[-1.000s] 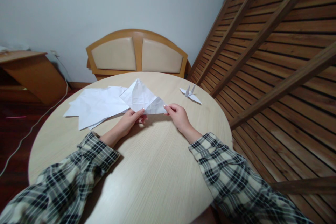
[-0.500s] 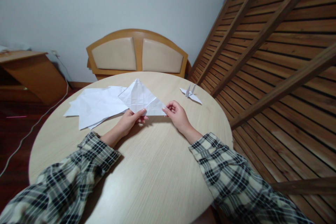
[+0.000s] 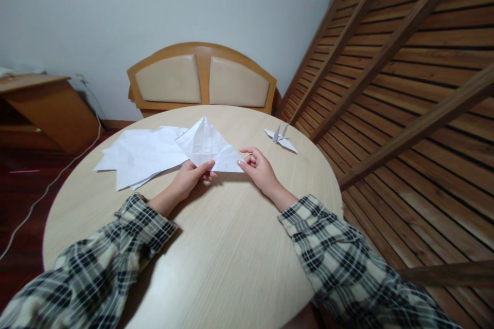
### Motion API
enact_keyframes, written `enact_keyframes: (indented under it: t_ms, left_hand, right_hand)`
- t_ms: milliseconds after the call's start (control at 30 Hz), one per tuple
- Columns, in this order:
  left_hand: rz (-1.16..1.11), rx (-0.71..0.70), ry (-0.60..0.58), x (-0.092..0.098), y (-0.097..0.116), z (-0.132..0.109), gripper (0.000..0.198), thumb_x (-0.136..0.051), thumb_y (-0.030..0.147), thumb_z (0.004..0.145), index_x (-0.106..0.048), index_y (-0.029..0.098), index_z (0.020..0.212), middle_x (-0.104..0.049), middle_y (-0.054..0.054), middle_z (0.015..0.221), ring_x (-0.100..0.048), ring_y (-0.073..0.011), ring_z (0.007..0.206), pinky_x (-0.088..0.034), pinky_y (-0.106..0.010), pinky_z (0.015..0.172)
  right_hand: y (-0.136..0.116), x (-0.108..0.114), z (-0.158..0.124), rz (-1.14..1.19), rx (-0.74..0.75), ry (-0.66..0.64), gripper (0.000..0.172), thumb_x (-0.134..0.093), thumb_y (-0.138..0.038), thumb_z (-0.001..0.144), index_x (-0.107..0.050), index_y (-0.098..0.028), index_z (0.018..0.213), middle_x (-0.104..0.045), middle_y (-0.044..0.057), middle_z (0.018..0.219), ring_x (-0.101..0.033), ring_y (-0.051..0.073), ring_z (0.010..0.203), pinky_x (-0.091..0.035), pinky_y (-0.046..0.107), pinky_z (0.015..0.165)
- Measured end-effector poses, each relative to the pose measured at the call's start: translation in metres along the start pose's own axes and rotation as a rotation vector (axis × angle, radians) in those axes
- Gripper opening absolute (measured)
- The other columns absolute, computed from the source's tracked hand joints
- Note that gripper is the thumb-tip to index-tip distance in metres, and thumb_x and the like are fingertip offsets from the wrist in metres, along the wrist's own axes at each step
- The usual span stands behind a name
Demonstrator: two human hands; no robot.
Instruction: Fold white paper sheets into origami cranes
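A creased sheet of white paper (image 3: 206, 144), folded to a pointed shape with its tip away from me, is held above the table. My left hand (image 3: 193, 176) pinches its near edge, thumb on top and fingers underneath. At the right corner my right hand (image 3: 259, 168) has its thumb on the paper, with the index finger lifted a little and the other fingers curled. Left of the folded paper lies a loose pile of white paper sheets (image 3: 144, 151). A finished white paper crane (image 3: 281, 140) rests on the table beyond my right hand.
The round pale wooden table (image 3: 216, 247) is in front of me. Behind it stands a padded wooden headboard (image 3: 204, 79) against the wall. A slatted wooden panel (image 3: 386, 87) leans at the right. At the left are a wooden desk (image 3: 50, 108) and a white cable (image 3: 50, 185).
The folded paper has shifted slightly to the right. My right index finger has lifted off the paper's edge, while its thumb stays at the corner. My left hand keeps its grip.
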State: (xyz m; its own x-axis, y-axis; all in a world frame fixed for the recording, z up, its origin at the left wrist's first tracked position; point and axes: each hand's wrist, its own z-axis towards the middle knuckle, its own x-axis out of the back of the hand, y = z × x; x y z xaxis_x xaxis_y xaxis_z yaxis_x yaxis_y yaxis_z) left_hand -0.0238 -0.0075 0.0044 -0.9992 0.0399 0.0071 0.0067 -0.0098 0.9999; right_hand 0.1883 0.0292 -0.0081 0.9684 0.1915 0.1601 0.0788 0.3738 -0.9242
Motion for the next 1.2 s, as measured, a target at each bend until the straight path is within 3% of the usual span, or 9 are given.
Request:
enact_keyframes:
  t_ms: [167, 433, 633, 1200]
  left_hand:
    - [0.076, -0.061, -0.029, -0.0017, 0.0043, -0.0022, 0.030, -0.068, 0.033, 0.080, -0.069, 0.013, 0.058, -0.061, -0.008, 0.052, -0.049, -0.0134, 0.047, -0.040, -0.028, 0.050]
    - [0.151, -0.104, -0.165, -0.0034, 0.0050, -0.0032, 0.026, -0.069, 0.034, 0.077, -0.066, 0.014, 0.060, -0.062, -0.007, 0.054, -0.053, -0.0149, 0.050, -0.042, -0.028, 0.053]
    - [0.188, -0.123, -0.190, -0.0013, 0.0011, -0.0025, 0.025, -0.070, 0.034, 0.077, -0.065, 0.014, 0.062, -0.062, -0.007, 0.056, -0.054, -0.0152, 0.052, -0.043, -0.028, 0.054]
    - [0.252, -0.126, -0.231, -0.0008, 0.0014, -0.0022, 0.029, -0.064, 0.036, 0.081, -0.061, 0.014, 0.063, -0.062, -0.006, 0.057, -0.053, -0.0130, 0.053, -0.043, -0.027, 0.056]
  right_hand:
    - [0.0000, -0.0025, -0.0016, 0.020, -0.048, -0.067, 0.033, -0.067, -0.034, 0.080, -0.055, -0.022, 0.108, -0.059, -0.003, 0.073, -0.059, 0.015, 0.069, -0.047, 0.029, 0.064]
    - [-0.0049, -0.0075, -0.0049, 0.074, -0.081, -0.152, 0.028, -0.071, -0.033, 0.076, -0.058, -0.020, 0.096, -0.068, 0.004, 0.095, -0.064, 0.017, 0.087, -0.050, 0.032, 0.079]
    - [-0.0040, -0.0055, -0.0050, -0.074, -0.044, -0.149, 0.023, -0.070, -0.037, 0.077, -0.057, -0.019, 0.084, -0.061, 0.001, 0.083, -0.058, 0.016, 0.079, -0.047, 0.029, 0.070]
    - [-0.0091, -0.0057, -0.0042, -0.123, -0.003, -0.135, 0.024, -0.059, -0.041, 0.084, -0.053, -0.019, 0.075, -0.049, -0.002, 0.071, -0.046, 0.013, 0.067, -0.034, 0.026, 0.061]
